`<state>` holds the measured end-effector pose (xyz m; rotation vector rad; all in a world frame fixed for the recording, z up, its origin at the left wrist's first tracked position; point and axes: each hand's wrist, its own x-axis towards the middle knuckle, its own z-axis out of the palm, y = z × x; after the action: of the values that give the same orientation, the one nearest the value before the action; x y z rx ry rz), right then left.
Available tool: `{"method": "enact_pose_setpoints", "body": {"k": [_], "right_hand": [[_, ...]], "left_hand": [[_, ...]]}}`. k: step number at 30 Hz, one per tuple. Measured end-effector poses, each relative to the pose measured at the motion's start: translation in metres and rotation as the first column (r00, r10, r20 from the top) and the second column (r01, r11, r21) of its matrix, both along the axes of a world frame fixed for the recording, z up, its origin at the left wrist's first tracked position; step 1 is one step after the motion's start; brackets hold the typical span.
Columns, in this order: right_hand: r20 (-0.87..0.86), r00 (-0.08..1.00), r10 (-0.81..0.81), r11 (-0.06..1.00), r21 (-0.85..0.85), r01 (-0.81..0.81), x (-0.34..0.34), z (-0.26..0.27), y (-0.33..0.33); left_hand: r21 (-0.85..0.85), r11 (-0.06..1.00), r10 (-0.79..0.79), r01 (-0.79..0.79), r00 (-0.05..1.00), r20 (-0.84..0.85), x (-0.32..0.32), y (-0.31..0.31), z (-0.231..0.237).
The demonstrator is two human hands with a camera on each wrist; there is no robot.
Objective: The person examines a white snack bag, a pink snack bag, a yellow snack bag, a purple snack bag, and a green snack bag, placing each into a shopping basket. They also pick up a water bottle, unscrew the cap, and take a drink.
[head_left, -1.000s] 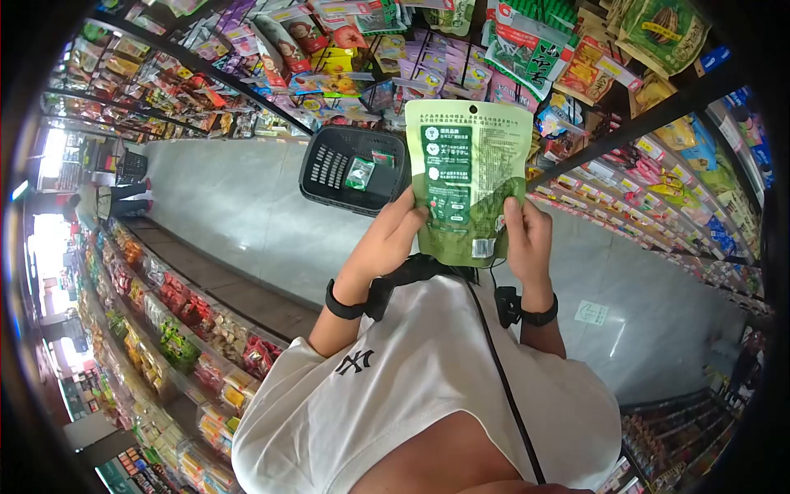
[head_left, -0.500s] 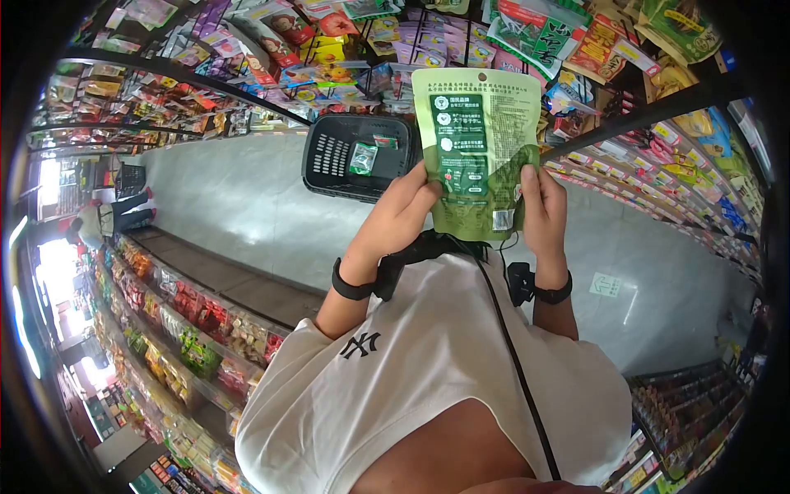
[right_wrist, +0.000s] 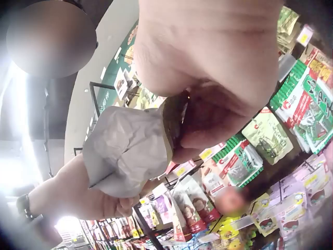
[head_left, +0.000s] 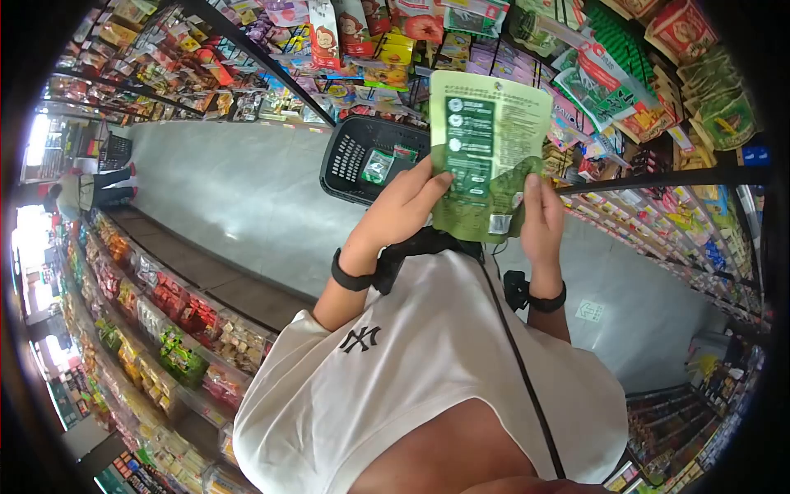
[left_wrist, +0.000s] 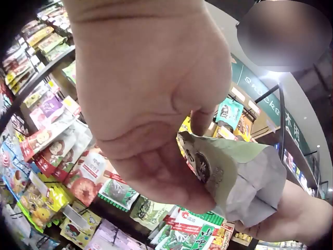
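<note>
Upright in front of my chest is a green snack pouch (head_left: 494, 148), its printed back with text and a barcode facing me. My left hand (head_left: 397, 210) pinches its lower left edge, the thumb on the printed side and the fingers behind. At the lower right edge, my right hand (head_left: 543, 221) holds it the same way. Both wrist views show the pouch's pale grey folded bottom (left_wrist: 255, 185) from below, between the two hands. The pouch's front is mostly hidden from me.
A black shopping basket (head_left: 340, 160) stands on the floor beyond my left hand, with a green-and-white packet (head_left: 378, 166) and a smaller packet (head_left: 405, 152) inside. Hanging snack bags (head_left: 605, 86) fill the rack ahead. Low shelves (head_left: 177, 296) run along the left; a person (head_left: 78, 195) stands far left.
Both hands keep their grip on the pouch, which has moved slightly up and right in the head view. The basket and racks have shifted in view as the head turned.
</note>
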<state>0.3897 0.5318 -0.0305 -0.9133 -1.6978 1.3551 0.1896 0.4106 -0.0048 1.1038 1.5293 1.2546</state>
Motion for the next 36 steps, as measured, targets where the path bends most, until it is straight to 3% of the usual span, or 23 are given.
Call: {"method": "enact_pose_setpoints", "body": {"k": [12,25,36], "right_hand": [[0.162,0.963,0.217,0.975,0.02,-0.223,-0.092,-0.005,-0.041],[0.185,0.948,0.261,0.96,0.056,-0.275,-0.131,0.018,-0.046],[0.227,0.944,0.24,0.961,0.083,-0.264,-0.11,0.017,-0.019]], "left_hand": [[0.026,0.977,0.202,-0.211,0.959,0.2,-0.074,-0.075,-0.013],[0.014,0.962,0.269,-0.273,0.953,0.141,-0.096,-0.092,-0.007],[-0.006,0.977,0.212,-0.212,0.974,0.083,-0.086,-0.065,-0.018]]}}
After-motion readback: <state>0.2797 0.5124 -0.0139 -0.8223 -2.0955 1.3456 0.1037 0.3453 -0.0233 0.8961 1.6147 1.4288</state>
